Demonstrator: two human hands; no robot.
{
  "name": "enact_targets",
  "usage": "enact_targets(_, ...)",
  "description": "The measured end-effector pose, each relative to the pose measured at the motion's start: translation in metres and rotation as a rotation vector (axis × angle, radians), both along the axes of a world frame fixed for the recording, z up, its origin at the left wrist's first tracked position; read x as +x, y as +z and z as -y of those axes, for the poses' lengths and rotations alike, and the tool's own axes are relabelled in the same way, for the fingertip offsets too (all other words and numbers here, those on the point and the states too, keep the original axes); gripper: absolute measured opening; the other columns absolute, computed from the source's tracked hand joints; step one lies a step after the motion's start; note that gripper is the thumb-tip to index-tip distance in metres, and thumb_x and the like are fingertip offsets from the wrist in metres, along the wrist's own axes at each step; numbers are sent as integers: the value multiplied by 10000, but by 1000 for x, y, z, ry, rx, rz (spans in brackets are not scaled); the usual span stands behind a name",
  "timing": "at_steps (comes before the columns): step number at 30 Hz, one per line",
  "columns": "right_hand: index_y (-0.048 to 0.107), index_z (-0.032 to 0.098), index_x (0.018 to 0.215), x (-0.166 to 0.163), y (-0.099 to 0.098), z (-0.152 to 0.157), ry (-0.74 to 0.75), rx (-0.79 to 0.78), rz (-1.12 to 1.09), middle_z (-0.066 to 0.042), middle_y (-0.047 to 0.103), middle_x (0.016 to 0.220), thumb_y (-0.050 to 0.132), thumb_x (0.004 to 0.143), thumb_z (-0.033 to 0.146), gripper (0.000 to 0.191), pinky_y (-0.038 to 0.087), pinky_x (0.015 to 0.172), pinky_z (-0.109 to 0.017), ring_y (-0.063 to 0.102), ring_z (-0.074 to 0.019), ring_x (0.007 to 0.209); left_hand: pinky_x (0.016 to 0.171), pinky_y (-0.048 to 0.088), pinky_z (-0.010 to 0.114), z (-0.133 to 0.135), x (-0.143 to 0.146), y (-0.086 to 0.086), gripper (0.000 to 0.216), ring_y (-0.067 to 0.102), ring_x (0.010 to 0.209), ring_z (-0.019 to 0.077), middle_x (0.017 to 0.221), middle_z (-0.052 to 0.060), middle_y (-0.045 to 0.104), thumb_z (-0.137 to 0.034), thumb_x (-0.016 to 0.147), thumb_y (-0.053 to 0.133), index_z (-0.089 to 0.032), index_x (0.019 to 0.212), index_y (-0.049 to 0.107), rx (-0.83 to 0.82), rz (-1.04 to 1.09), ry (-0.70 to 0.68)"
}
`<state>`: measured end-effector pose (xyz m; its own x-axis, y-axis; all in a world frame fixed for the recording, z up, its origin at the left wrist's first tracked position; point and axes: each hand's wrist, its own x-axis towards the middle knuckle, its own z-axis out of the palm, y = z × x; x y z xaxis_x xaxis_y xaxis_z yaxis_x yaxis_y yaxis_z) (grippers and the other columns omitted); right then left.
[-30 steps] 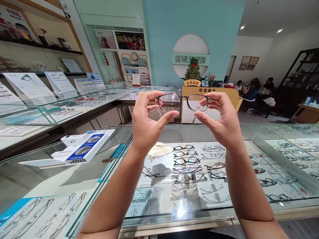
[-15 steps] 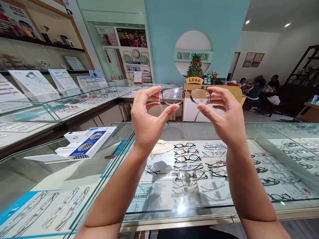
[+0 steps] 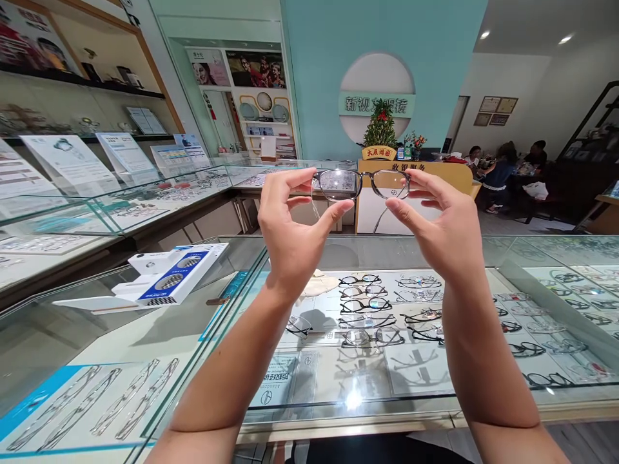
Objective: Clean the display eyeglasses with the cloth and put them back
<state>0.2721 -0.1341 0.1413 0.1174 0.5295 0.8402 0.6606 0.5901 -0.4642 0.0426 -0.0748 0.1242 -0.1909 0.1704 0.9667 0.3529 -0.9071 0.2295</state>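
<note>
A pair of dark-rimmed glasses (image 3: 360, 185) is held up at chest height over a glass display counter (image 3: 367, 254). My left hand (image 3: 290, 232) pinches the left end of the frame between thumb and fingers. My right hand (image 3: 438, 225) pinches the right end the same way. The lenses face me, and one thin temple hangs down below each lens. Under the counter glass lie rows of several displayed glasses (image 3: 365, 312) and a pale folded cloth (image 3: 319, 283).
White and blue boxes (image 3: 167, 277) lie on the counter to the left. More glass showcases (image 3: 145, 200) with leaflets run along the left wall. A wooden cashier desk (image 3: 435, 177) with a small tree stands behind. People sit at the far right (image 3: 503, 171).
The glasses and both hands stay in the same grip; they have shifted slightly right in the picture as the view drifted a little.
</note>
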Motion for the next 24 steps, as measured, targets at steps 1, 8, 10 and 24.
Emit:
enact_targets(1,769,274,1457,0,0,1,-11,-6,8,-132,812,1413,772,952,741,688,640,1099,-619,796,-363,1224,825,683,456,0,-1,0,601,738,1086,258,1200,64,733,-690,809,961,-343,1256,758,2,-11,9)
enact_targets(8,765,276,1474,0,0,0,-21,-45,55,-134,815,1414,748,976,729,673,630,1100,-641,799,-372,1229,863,682,523,1,-6,1,614,724,1185,294,1221,71,720,-738,907,861,-289,1307,737,38,-80,42)
enact_targets(10,771,268,1466,0,0,0,-21,-46,60,-136,818,1408,750,979,722,666,629,1100,-639,800,-371,1228,883,677,519,3,-5,1,607,716,1191,294,1227,68,717,-724,897,878,-298,1306,737,39,-77,40)
enact_targets(24,775,267,1458,2,-1,0,-32,-41,102,-147,820,1405,726,992,733,661,633,1101,-639,797,-372,1243,891,672,525,6,-3,2,596,711,1195,279,1255,67,701,-716,895,879,-319,1310,724,50,-84,36)
